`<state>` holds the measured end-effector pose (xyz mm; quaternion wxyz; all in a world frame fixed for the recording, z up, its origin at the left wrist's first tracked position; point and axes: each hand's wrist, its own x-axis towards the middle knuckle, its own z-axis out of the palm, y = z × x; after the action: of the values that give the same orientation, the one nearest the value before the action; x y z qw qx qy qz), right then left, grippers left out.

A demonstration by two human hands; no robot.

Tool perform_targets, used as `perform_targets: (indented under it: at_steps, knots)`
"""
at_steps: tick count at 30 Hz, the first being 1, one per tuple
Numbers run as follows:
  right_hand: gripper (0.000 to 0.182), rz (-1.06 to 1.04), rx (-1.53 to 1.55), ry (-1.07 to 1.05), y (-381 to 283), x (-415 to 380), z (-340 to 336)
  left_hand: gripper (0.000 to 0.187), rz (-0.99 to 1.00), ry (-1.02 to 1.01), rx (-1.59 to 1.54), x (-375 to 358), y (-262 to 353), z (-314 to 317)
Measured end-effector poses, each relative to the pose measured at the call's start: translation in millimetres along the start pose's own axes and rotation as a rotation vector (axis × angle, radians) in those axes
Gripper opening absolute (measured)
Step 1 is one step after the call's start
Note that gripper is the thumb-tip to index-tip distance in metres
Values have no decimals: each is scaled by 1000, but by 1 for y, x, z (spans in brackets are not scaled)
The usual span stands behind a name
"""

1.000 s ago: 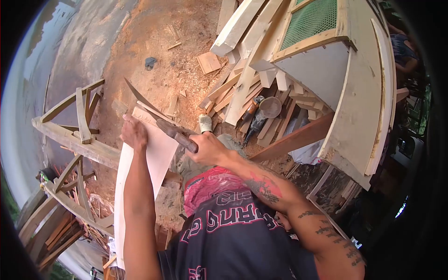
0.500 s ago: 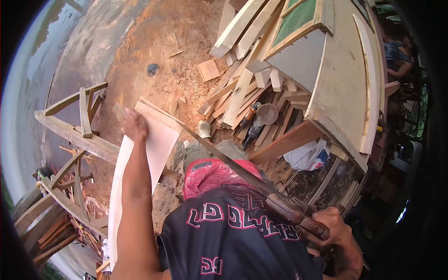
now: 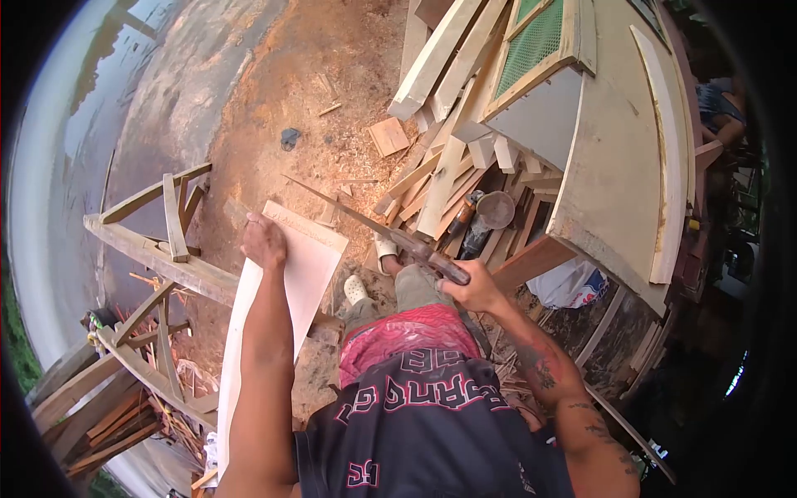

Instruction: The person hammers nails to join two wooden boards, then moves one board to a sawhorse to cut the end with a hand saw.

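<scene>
My left hand (image 3: pixel 264 241) grips the left edge of a long pale wooden board (image 3: pixel 305 270) close to its far end. The board runs back under my left forearm and rests near a rough timber trestle. In my right hand (image 3: pixel 470 286), closed round the wooden handle, is a handsaw (image 3: pixel 365 220). Its narrow blade points up and left, passing over the board's far end in this view. The cut end of the board looks rough and lighter in colour.
Wooden trestles (image 3: pixel 158 261) stand at the left. A pile of planks (image 3: pixel 448 178) lies ahead to the right, with an angle grinder (image 3: pixel 490 216) on it. A large panelled wooden piece (image 3: pixel 610 158) stands at the right beside a white sack (image 3: pixel 566 284). Another person (image 3: pixel 721 112) is at the far right.
My right hand has pushed forward and left from beside my body, carrying the saw so its blade extends past the board's end. My left hand keeps its hold on the board.
</scene>
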<state>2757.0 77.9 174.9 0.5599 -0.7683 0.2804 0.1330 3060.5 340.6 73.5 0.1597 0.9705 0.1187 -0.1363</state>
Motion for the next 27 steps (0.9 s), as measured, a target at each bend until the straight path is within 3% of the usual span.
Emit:
perform_targets:
  at_steps: [2, 3, 6, 10, 13, 14, 16, 17, 20, 22, 23, 27]
  knots:
    - [39, 71, 13, -20, -11, -30, -31, 71, 23, 5, 36, 4, -6, 4]
    - [33, 58, -76, -12, -37, -43, -41, 72, 24, 11, 34, 6, -8, 6]
    - [30, 98, -112, 97, -32, -78, -31, 69, 50, -8, 7, -4, -6, -1]
    - [27, 104, 177, 274, -8, -140, 17, 59, 110, 63, -157, -18, 2, -11]
    - [25, 184, 373, 349, 3, -196, 59, 46, 563, 335, -71, -12, -18, 17]
    - [25, 218, 429, 356, 11, -213, 71, 38, 815, 353, 6, -11, -20, 22]
    - [24, 264, 435, 384, 6, -250, 93, 37, 1474, 191, 91, -10, -23, 20]
    - [24, 189, 355, 445, 10, -265, 106, 34, 1600, 17, 64, -6, -22, 21]
    - [26, 267, 530, 477, 21, -313, 140, 19, 1522, -99, 3, -3, -23, 31]
    - [27, 274, 567, 544, 14, -341, 157, 21, 1528, -63, 70, -11, -21, 27]
    - [28, 265, 531, 573, 6, -357, 161, 21, 1563, 104, 34, 11, -28, 55]
    - [29, 314, 472, 802, -33, -444, 176, 23, 1572, 102, 34, -1, -23, 36]
